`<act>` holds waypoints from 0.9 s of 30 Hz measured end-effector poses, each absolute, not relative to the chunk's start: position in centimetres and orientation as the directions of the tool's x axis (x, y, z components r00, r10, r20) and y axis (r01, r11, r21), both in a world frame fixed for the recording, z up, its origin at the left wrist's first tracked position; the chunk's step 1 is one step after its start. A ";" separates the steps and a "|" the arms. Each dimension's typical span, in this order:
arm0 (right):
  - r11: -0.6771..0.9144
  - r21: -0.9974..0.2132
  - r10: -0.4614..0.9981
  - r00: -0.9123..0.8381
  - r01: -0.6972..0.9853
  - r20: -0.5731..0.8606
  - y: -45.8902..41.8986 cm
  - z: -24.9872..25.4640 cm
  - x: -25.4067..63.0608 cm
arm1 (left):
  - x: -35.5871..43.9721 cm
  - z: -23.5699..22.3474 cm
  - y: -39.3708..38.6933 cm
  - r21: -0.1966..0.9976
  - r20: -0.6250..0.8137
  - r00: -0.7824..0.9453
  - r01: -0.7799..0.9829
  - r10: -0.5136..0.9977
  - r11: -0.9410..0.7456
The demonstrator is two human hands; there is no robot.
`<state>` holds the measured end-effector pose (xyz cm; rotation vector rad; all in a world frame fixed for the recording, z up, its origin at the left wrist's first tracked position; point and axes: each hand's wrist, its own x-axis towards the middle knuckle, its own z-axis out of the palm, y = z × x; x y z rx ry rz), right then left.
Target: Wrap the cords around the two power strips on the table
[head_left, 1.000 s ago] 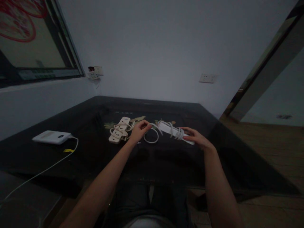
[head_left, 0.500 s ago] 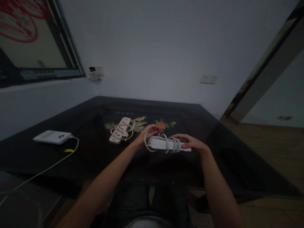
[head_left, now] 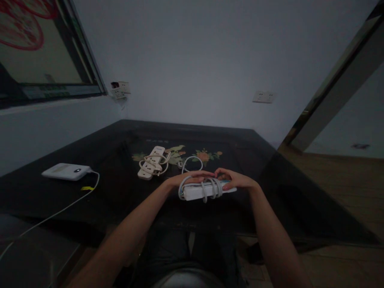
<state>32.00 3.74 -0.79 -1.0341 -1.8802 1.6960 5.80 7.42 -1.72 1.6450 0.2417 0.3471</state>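
Observation:
A white power strip (head_left: 195,193) with grey cord wound round it is held between my hands, low over the front part of the dark table (head_left: 144,208). My left hand (head_left: 192,178) lies along its far side, fingers stretched toward the right and partly behind the cord; the thumb is hard to see. My right hand (head_left: 237,180) grips the right end, thumb near the top, fingertips close to those of the left. A loose loop of cord (head_left: 192,157) rises behind my left hand. Some blue shows on the strip's top.
Left of my hands lies another power strip (head_left: 156,154), its cord bundled on it. Farther left rests a white power-bank-like device (head_left: 67,171) with a white cable (head_left: 72,206) running off the table. A wall socket (head_left: 264,97) is behind.
The strip has come slightly nearer and left, and turned a little. My left hand has slid right along its far side, meeting my right fingertips. A cord loop now shows behind.

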 end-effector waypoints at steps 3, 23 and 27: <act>-0.008 -0.963 0.728 -0.659 0.268 -0.189 3.8 -0.9 31.8 | 5.7 -1.7 7.5 0.978 0.047 0.948 0.020 0.316 -0.207; 0.089 -0.952 0.710 -0.689 0.292 -0.145 3.4 0.2 31.2 | 5.7 -0.9 7.0 0.960 0.101 0.923 0.008 0.372 -0.280; 0.099 -0.965 0.741 -0.665 0.244 -0.093 3.3 0.6 31.5 | 5.5 -0.3 6.6 0.971 0.122 0.917 -0.031 0.380 -0.237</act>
